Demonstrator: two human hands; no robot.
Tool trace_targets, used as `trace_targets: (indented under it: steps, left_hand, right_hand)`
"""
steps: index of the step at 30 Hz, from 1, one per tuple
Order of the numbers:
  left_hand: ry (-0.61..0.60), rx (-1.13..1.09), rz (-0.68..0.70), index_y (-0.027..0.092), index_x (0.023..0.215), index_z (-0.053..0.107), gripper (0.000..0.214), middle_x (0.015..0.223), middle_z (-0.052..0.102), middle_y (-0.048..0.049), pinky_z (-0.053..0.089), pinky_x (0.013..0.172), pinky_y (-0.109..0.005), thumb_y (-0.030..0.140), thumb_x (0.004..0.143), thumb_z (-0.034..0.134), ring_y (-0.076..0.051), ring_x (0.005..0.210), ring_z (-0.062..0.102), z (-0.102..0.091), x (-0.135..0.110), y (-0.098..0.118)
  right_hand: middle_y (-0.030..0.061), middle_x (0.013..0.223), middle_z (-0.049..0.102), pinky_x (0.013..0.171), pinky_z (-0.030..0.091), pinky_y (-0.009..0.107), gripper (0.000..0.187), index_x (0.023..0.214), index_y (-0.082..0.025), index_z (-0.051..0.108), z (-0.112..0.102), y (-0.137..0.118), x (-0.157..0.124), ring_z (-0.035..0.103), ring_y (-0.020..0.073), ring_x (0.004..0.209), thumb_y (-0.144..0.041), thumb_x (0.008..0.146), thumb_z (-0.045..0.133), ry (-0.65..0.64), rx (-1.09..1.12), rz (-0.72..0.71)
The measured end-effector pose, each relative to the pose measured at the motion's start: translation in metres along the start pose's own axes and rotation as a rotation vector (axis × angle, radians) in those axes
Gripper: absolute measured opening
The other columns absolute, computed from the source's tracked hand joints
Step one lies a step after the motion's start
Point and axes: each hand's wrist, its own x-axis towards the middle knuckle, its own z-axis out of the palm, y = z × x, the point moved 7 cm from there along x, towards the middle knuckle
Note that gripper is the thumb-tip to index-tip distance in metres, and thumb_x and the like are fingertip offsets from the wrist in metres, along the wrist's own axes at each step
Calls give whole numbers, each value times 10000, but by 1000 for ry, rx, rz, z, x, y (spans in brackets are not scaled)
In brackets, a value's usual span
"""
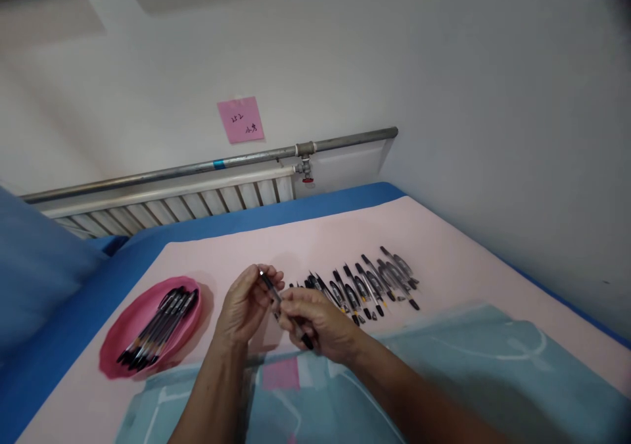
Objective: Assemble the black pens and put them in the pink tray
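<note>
We hold pen (270,287) above worktop (468,266), left hand (244,306) and right hand (323,325) fingers clamped on it. Risk, we judge: grip slips, pen drops, scatters pen row (367,285) just beside.

I see a pink dish (138,309) holding black pens (160,325) near left, a pen row (367,286) to the right, and a pink note (240,120) above the far pipe (197,166).
</note>
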Motion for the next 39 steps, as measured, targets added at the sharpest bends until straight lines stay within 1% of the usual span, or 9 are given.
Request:
trace_targets:
  steps: [3, 7, 11, 14, 17, 21, 25, 29, 39]
  left_hand:
    - [160, 645, 20, 143, 733, 592, 324, 686, 620, -42, 423, 614, -277, 464, 702, 558, -154, 626, 566, -24, 6, 7]
    - [251, 1684, -149, 161, 573, 554, 337, 600, 621, -93, 360, 551, -279, 473, 694, 509, -209, 608, 570, -44, 8, 1]
    - [208, 1886, -188, 162, 631, 588, 308, 734, 665, -149, 362, 562, -285, 443, 701, 484, -240, 686, 603, -39, 7, -13]
    - [214, 1794, -218, 169, 565, 557, 179, 658, 654, -128, 376, 573, -291, 318, 659, 528, -241, 671, 605, -40, 8, -18]
    - [265, 1443, -213, 170, 536, 519, 160, 510, 590, -69, 400, 562, -289, 281, 649, 541, -213, 585, 592, -47, 9, -15]
    - [286, 819, -166, 155, 669, 533, 167, 571, 591, -22, 463, 577, -265, 306, 726, 493, -147, 567, 593, -51, 11, -6]
    - [290, 143, -228, 129, 690, 555, 63, 626, 634, -52, 496, 581, -248, 160, 724, 512, -133, 584, 613, -48, 10, -8]
    - [302, -27, -235, 113, 685, 568, 123, 635, 647, -74, 504, 545, -230, 106, 756, 468, -141, 597, 628, -45, 10, -7]
    - [325, -117, -252, 115, 699, 563, 148, 604, 629, -47, 500, 530, -210, 99, 783, 442, -118, 571, 617, -51, 10, -5]
  right_hand:
    - [-62, 537, 523, 285, 151, 152, 148, 726, -158, 527, -21, -12, 1, 250, 16, 320, -293, 706, 585, 163, -113, -45]
    - [-59, 559, 530, 292, 143, 147, 147, 752, -161, 544, -31, -21, -2, 268, 17, 339, -302, 717, 567, 244, -197, -48]
    - [-61, 547, 513, 299, 154, 148, 129, 716, -163, 531, -26, -21, -4, 254, 17, 339, -289, 727, 550, 251, -270, -38]
    - [-68, 524, 490, 313, 167, 152, 136, 691, -166, 514, -25, -19, -4, 249, 19, 338, -293, 733, 542, 266, -316, -20]
    - [-70, 503, 474, 336, 201, 157, 132, 673, -167, 513, -30, -17, -3, 272, 27, 350, -279, 743, 523, 295, -415, -15]
    - [-48, 536, 524, 384, 253, 156, 84, 698, -162, 541, -28, -10, -1, 358, 43, 405, -233, 733, 513, 284, -610, -15]
    - [-38, 536, 525, 420, 287, 154, 65, 681, -156, 540, -18, 0, 1, 412, 57, 449, -169, 723, 493, 228, -726, -29]
    - [-37, 540, 523, 405, 288, 152, 66, 699, -157, 545, -16, 4, 1, 409, 57, 441, -161, 728, 487, 225, -767, -14]
    - [-33, 548, 528, 391, 284, 153, 78, 716, -153, 551, -20, 7, 3, 409, 58, 436, -190, 740, 486, 224, -805, -3]
